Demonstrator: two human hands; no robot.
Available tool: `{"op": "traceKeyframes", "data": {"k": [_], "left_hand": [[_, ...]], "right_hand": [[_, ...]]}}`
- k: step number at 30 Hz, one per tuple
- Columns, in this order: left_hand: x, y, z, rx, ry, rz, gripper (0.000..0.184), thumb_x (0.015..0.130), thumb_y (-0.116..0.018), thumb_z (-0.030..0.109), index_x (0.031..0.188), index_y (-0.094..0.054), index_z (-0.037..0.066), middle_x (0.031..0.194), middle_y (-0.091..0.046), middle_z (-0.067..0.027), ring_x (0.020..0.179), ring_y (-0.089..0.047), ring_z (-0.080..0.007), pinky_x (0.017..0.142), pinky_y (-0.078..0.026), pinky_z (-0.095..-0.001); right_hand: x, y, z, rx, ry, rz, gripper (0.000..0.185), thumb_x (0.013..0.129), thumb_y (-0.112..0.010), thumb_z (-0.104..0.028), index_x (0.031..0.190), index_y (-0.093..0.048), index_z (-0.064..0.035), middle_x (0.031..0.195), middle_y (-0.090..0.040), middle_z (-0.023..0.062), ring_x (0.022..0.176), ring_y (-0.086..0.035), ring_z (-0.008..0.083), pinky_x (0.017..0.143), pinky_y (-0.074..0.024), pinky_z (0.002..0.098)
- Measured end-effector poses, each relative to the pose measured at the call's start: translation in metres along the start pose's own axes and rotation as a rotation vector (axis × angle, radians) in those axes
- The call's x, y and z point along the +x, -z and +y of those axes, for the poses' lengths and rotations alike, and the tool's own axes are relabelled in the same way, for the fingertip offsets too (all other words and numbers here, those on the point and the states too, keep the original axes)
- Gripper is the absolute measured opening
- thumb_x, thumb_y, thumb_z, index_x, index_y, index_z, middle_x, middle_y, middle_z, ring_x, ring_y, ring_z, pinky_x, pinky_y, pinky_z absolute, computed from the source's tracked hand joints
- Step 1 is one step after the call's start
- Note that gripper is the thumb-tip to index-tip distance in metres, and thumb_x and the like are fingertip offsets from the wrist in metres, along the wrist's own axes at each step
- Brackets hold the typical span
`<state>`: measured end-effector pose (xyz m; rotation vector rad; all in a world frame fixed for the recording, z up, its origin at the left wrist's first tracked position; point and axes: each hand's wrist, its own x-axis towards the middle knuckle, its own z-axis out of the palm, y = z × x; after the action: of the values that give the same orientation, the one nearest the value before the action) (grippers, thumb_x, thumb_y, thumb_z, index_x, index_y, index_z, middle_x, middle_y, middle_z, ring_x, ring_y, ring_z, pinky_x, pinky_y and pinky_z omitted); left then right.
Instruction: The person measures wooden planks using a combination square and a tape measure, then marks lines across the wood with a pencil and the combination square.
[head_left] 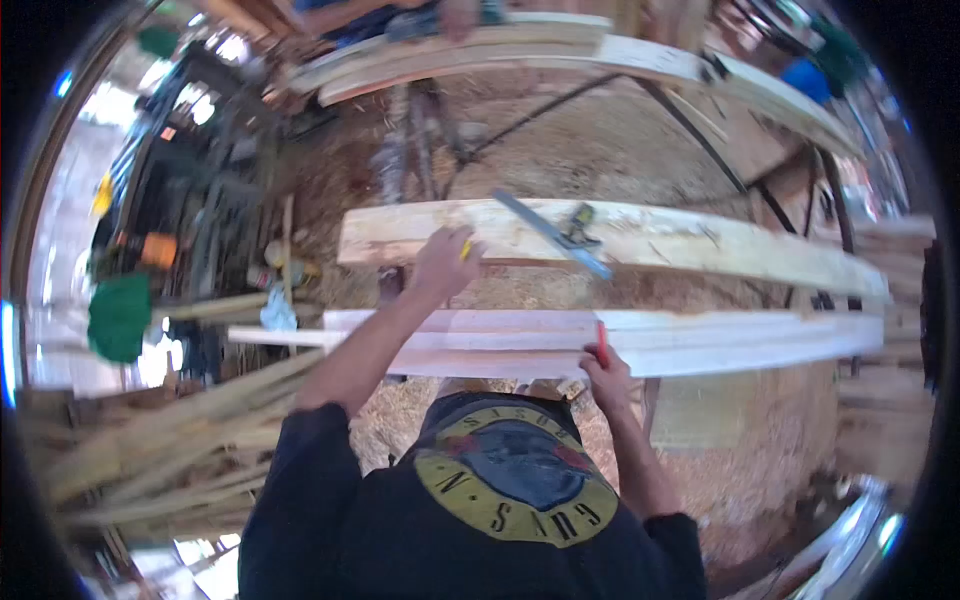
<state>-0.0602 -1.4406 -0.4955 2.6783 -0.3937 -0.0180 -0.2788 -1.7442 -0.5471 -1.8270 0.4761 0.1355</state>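
Observation:
My left hand (445,264) is closed at the near edge of a thick pale beam (690,228), with a small yellow thing (466,250) showing between the fingers; its kind is too blurred to tell. A red pencil-like marking stick (602,343) stands upright in the closed fingers of my right hand (607,376), over the near boards (720,335) in front of my body. On the thick beam, a long metal straightedge (545,228) lies slantwise, its near end past the beam's edge. Touching it or close beside it is a small black and yellow-green object (579,226).
Farther back, more planks (650,58) rest on dark metal trestle legs (695,135), with another person's hand (459,18) at them. Stacked lumber (180,430) lies on the left near a green cloth-like item (120,318). Sawdust covers the floor (560,130).

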Motion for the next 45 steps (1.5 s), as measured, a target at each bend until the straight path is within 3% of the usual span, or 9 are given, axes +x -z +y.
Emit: {"op": "traceKeyframes", "data": {"k": [2, 4, 6, 14, 21, 27, 33, 37, 45], "left_hand": [[0.028, -0.008, -0.022, 0.071, -0.002, 0.049, 0.052, 0.098, -0.055, 0.048, 0.131, -0.060, 0.009, 0.121, -0.061, -0.0212, 0.117, -0.057, -0.0385, 0.098, -0.047, -0.0519], [0.051, -0.029, -0.031, 0.112, 0.015, 0.098, 0.049, 0.096, -0.058, 0.047, 0.128, -0.062, 0.010, 0.121, -0.061, -0.0196, 0.116, -0.056, -0.0381, 0.096, -0.046, -0.0532], [0.064, -0.046, -0.036, 0.146, 0.016, 0.156, 0.051, 0.093, -0.062, 0.047, 0.128, -0.062, 0.010, 0.125, -0.060, -0.0188, 0.118, -0.054, -0.0377, 0.095, -0.045, -0.0555], [0.046, -0.052, -0.025, 0.110, 0.005, 0.327, 0.066, 0.090, -0.065, 0.048, 0.142, -0.049, 0.011, 0.144, -0.043, -0.0206, 0.139, -0.036, -0.0395, 0.115, -0.026, -0.0627], [-0.055, 0.007, -0.020, -0.174, -0.166, 0.407, 0.050, 0.084, -0.068, 0.024, 0.131, -0.056, 0.010, 0.142, -0.045, -0.0189, 0.136, -0.039, -0.0410, 0.116, -0.029, -0.0574], [-0.188, 0.073, -0.179, -0.108, 0.125, 0.491, 0.023, 0.086, -0.068, 0.009, 0.109, -0.067, 0.008, 0.119, -0.066, -0.0148, 0.116, -0.059, -0.0362, 0.104, -0.046, -0.0471], [-0.236, 0.114, -0.322, -0.005, 0.185, 0.254, 0.008, 0.090, -0.067, 0.018, 0.092, -0.072, 0.013, 0.102, -0.072, -0.0069, 0.109, -0.063, -0.0283, 0.101, -0.046, -0.0440], [-0.218, 0.127, -0.336, -0.055, 0.245, -0.233, 0.023, 0.091, -0.068, 0.027, 0.103, -0.073, 0.008, 0.105, -0.073, -0.0110, 0.104, -0.066, -0.0330, 0.095, -0.049, -0.0471], [-0.206, 0.106, -0.353, -0.121, 0.175, -0.504, 0.035, 0.094, -0.062, 0.042, 0.099, -0.071, 0.009, 0.091, -0.071, -0.0175, 0.087, -0.069, -0.0388, 0.079, -0.053, -0.0506]], "right_hand": [[0.003, 0.006, 0.009, 0.107, -0.067, -0.007, 0.032, 0.087, -0.067, -0.011, 0.116, -0.069, 0.0001, 0.098, -0.072, 0.0094, 0.095, -0.066, 0.0182, 0.088, -0.0517, 0.0320], [0.006, 0.010, 0.029, 0.184, -0.071, 0.049, 0.029, 0.091, -0.064, -0.009, 0.118, -0.067, 0.0006, 0.090, -0.071, 0.0060, 0.064, -0.057, 0.0095, 0.058, -0.0468, 0.0255], [-0.010, 0.018, -0.026, 0.244, -0.280, 0.013, 0.027, 0.097, -0.057, -0.009, 0.120, -0.064, 0.0024, 0.090, -0.070, 0.0080, 0.061, -0.057, 0.0080, 0.054, -0.0454, 0.0215], [-0.004, 0.032, 0.008, 0.410, -0.016, -0.076, 0.043, 0.100, -0.049, -0.030, 0.125, -0.060, 0.0040, 0.105, -0.068, 0.0166, 0.078, -0.065, 0.0212, 0.073, -0.0526, 0.0325], [0.013, 0.011, -0.027, 0.300, -0.033, -0.133, 0.052, 0.103, -0.041, -0.045, 0.111, -0.062, 0.0021, 0.075, -0.056, 0.0063, 0.063, -0.055, 0.0160, 0.059, -0.0435, 0.0291], [0.019, -0.051, -0.050, 0.234, 0.000, -0.163, 0.051, 0.105, -0.043, -0.044, 0.112, -0.062, 0.0020, 0.071, -0.057, 0.0065, 0.056, -0.052, 0.0130, 0.054, -0.0414, 0.0267], [0.007, -0.164, -0.089, 0.317, -0.022, -0.265, 0.047, 0.106, -0.047, -0.039, 0.120, -0.060, 0.0045, 0.087, -0.069, 0.0144, 0.060, -0.058, 0.0156, 0.059, -0.0484, 0.0286], [-0.004, -0.239, -0.104, 0.353, -0.020, -0.325, 0.035, 0.103, -0.056, -0.028, 0.119, -0.061, 0.0034, 0.090, -0.069, 0.0158, 0.065, -0.061, 0.0171, 0.063, -0.0517, 0.0298], [-0.017, -0.361, -0.118, 0.354, -0.029, -0.403, 0.018, 0.094, -0.063, -0.013, 0.106, -0.058, 0.0000, 0.084, -0.062, 0.0069, 0.072, -0.058, 0.0138, 0.066, -0.0483, 0.0284]]}}
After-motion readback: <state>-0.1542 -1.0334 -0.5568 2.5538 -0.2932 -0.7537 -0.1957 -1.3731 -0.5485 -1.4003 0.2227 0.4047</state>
